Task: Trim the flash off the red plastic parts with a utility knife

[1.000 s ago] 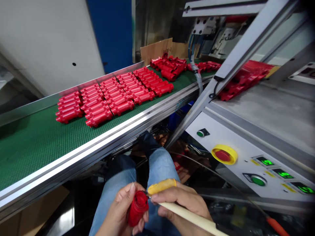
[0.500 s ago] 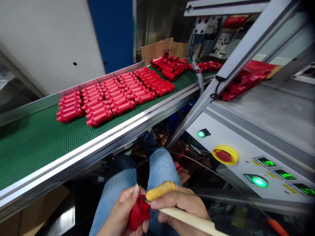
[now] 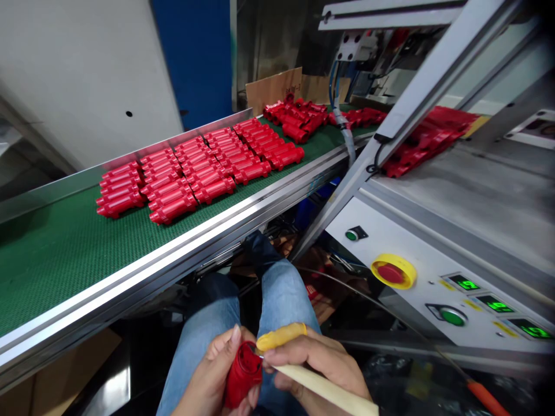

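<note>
My left hand [image 3: 214, 370] grips a ribbed red plastic part [image 3: 243, 375] above my jeans-clad knees [image 3: 281, 294], its open end tilted up and to the right. My right hand [image 3: 318, 364] holds a slim cream-handled tool [image 3: 325, 390], whose thin metal tip [image 3: 261, 356] sits at the rim of the red part's opening. A yellow finger cover [image 3: 281, 337] sheathes my right index finger. What the tip does inside the opening is hidden.
A green conveyor belt [image 3: 56, 271] with metal rails runs ahead, carrying rows of red parts [image 3: 186, 179]. More red parts [image 3: 427, 144] lie on a grey machine top. A control panel [image 3: 416, 289] at right has a red-and-yellow emergency stop [image 3: 392, 273] and green displays.
The red part has turned slightly in my left hand, and the tool tip stays at its rim. The panel's green lamps, bright half a second ago, are dim again.
</note>
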A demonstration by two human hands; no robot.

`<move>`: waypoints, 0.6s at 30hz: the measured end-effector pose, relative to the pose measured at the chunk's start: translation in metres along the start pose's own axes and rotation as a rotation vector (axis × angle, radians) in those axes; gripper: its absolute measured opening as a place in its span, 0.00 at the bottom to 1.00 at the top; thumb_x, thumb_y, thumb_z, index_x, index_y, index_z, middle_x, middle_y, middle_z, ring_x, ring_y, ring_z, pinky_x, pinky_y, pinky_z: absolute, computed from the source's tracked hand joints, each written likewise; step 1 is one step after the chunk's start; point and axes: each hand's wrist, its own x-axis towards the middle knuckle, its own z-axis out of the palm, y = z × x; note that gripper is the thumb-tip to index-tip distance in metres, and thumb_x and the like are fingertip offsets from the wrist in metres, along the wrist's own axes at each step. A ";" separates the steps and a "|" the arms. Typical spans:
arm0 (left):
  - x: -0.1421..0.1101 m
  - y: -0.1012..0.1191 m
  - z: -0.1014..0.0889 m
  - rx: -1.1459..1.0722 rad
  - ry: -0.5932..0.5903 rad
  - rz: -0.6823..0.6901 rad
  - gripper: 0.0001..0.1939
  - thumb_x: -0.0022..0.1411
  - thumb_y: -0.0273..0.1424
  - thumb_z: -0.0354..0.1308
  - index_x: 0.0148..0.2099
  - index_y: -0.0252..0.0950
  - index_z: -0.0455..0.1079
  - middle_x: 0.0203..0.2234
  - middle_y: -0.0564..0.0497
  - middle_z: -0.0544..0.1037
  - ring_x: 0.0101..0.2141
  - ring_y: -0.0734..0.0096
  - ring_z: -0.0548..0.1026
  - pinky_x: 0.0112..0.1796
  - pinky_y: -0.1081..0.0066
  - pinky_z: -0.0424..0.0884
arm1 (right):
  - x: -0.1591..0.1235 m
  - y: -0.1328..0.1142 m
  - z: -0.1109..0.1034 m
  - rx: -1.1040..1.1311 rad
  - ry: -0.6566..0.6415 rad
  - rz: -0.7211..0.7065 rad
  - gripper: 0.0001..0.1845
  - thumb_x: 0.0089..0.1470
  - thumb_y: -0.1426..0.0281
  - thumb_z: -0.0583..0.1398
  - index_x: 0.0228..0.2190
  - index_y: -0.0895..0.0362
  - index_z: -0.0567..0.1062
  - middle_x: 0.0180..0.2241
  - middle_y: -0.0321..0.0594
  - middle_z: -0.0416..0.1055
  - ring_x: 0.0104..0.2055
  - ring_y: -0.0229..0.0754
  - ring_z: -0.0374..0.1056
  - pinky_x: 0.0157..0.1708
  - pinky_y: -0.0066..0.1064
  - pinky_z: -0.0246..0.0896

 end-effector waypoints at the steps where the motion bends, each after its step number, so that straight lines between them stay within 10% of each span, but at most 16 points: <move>1: 0.000 0.000 0.000 0.003 0.006 0.004 0.24 0.72 0.49 0.52 0.34 0.35 0.74 0.11 0.53 0.72 0.10 0.81 0.61 0.13 0.84 0.58 | -0.001 -0.001 0.000 -0.018 0.012 0.000 0.12 0.55 0.74 0.70 0.42 0.53 0.82 0.41 0.36 0.82 0.42 0.32 0.80 0.48 0.15 0.75; 18: -0.002 0.003 0.005 0.061 0.054 0.133 0.22 0.67 0.51 0.60 0.37 0.36 0.74 0.17 0.53 0.76 0.15 0.79 0.69 0.18 0.82 0.63 | -0.014 -0.005 0.008 -0.164 0.086 0.055 0.19 0.54 0.79 0.69 0.45 0.49 0.80 0.44 0.33 0.81 0.43 0.32 0.80 0.48 0.14 0.74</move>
